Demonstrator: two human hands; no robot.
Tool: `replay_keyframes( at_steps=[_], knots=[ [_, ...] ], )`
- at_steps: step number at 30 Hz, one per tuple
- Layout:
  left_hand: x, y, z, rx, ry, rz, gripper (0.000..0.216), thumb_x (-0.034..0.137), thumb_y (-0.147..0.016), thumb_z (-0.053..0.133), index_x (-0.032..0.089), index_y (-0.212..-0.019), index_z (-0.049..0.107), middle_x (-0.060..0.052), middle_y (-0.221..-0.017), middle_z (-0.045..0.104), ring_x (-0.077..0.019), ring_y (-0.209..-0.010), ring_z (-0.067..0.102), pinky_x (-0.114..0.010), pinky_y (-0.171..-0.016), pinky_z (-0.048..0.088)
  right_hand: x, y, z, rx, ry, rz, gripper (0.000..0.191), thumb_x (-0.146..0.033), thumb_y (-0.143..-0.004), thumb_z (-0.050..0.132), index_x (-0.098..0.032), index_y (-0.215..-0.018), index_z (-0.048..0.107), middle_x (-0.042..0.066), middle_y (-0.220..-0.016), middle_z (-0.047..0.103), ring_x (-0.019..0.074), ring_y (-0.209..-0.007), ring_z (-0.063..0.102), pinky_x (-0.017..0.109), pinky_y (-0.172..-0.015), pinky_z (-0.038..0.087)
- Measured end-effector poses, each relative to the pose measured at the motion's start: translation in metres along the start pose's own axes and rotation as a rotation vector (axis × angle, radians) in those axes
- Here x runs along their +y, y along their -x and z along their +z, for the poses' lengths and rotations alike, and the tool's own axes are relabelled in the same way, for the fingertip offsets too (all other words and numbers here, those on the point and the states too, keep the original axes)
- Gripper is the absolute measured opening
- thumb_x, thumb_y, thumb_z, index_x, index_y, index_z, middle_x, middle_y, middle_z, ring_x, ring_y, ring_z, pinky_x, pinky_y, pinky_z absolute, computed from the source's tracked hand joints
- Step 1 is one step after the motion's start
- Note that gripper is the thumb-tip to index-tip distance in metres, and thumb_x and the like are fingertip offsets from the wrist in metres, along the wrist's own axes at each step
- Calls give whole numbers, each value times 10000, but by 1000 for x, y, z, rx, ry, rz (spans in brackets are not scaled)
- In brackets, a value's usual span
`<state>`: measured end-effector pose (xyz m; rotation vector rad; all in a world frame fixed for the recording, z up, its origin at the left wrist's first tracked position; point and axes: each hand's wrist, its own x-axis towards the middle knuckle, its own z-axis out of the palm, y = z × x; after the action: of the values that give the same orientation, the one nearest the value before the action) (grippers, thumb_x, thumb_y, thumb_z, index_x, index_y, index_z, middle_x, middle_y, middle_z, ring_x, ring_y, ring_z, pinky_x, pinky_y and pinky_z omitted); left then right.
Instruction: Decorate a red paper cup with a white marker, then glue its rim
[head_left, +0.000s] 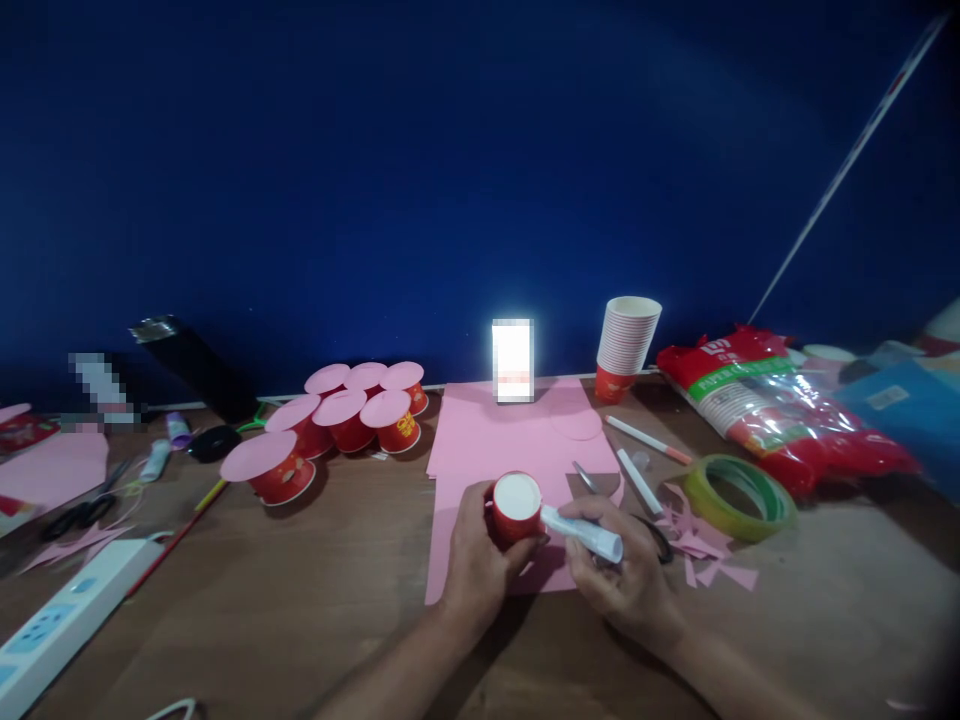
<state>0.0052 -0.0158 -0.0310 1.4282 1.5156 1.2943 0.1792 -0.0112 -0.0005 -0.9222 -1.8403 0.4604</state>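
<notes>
My left hand (480, 555) is wrapped round a red paper cup (516, 508), its white round end facing up. In my right hand (626, 570) is a white glue stick (589, 532), its tip close to or touching the cup's right side near the rim. Beneath both hands lie pink paper sheets (480, 430). Scissors (589, 478) lie partly hidden behind my right hand. Left of the sheets stand several red cups (283, 478), each topped with a pink paper disc (259, 457).
Right of the sheets are a stack of paper cups (628, 340), a marker (646, 440), a tape roll (739, 498), pink scraps (701, 545) and a red plastic pack (772, 400). A lit phone (513, 360) stands behind. At left are a power strip (64, 615) and a pencil (176, 535).
</notes>
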Motion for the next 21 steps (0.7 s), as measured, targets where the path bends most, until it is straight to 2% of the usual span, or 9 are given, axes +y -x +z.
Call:
replay_keyframes(
  at_steps=[4, 10, 14, 17, 21],
  knots=[
    [-2, 0, 0, 12, -24, -10, 612, 308, -625, 835, 201, -1132, 508, -65, -1087, 627, -232, -994, 604, -388, -883, 479, 2, 0, 1, 52, -46, 68, 115, -193, -820, 555, -206, -931, 583, -16, -671, 610, 113, -469, 541, 218, -436, 440],
    [-3, -1, 0, 13, -24, -32, 641, 276, -624, 822, 208, -1167, 488, -78, -1123, 629, -252, -1023, 617, -412, -910, 481, 8, -1, 4, 72, -134, 231, 113, -242, -816, 597, -207, -923, 602, -13, -706, 617, 119, -522, 546, 223, -475, 450],
    [-3, -1, 0, 54, 8, 57, 725, 235, -644, 792, 209, -1276, 437, -105, -1269, 568, -265, -1169, 560, -421, -1014, 431, 17, -5, 11, 120, -518, 531, 221, -357, -825, 627, -209, -963, 539, -48, -600, 570, 106, -488, 518, 209, -464, 435],
    [-5, 0, -1, 43, -19, 111, 688, 241, -682, 767, 219, -1287, 442, -99, -1295, 549, -260, -1214, 527, -424, -1045, 406, 20, -12, 15, 190, -819, 763, 330, -442, -749, 702, -205, -864, 502, -74, -529, 525, 76, -431, 455, 175, -416, 378],
    [-6, 0, -1, -13, -51, 135, 627, 269, -730, 729, 211, -1282, 438, -103, -1261, 570, -258, -1179, 552, -421, -1009, 437, 17, -20, 13, 193, -981, 988, 402, -442, -623, 798, -191, -764, 517, -74, -519, 513, 53, -423, 418, 146, -380, 329]
  ],
)
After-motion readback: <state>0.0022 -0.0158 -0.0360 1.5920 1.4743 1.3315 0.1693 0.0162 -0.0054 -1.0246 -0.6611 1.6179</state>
